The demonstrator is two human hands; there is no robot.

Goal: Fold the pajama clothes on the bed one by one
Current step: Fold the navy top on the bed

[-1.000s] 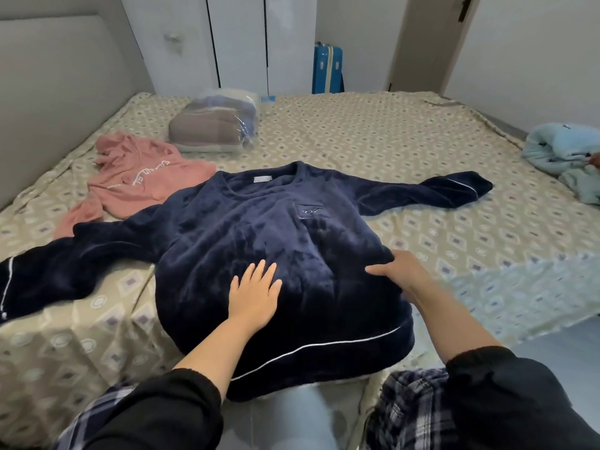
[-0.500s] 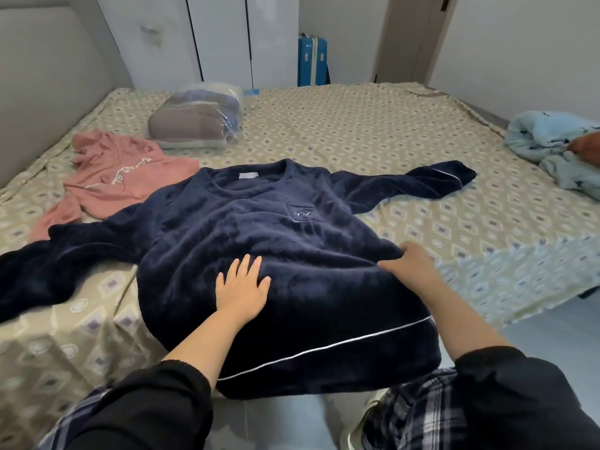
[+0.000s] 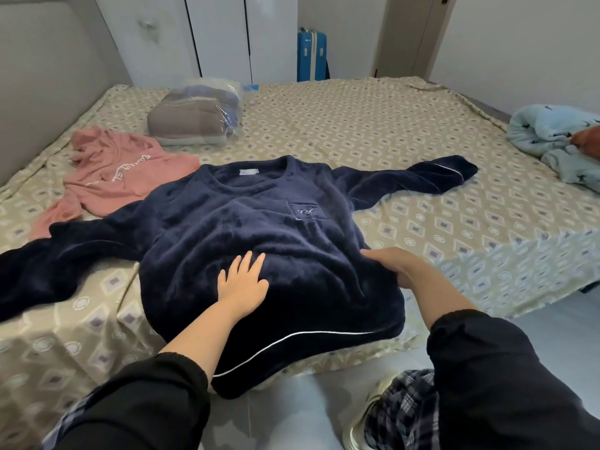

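Beige bed (image 3: 422,131) carries the navy top (image 3: 253,228) spread face-up at its near edge, sleeves out, no fold made; the pink top (image 3: 123,170) and pale blue garments (image 3: 545,131) also await folding. My left hand (image 3: 242,282) lies flat on the navy top's middle, fingers spread; my right hand (image 3: 393,264) grips its right side edge.

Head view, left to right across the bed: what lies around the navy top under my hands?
pink pajama top → plastic-wrapped bundle → light blue pajamas. The navy top spans nearly the whole width, so it has no single place in the order.
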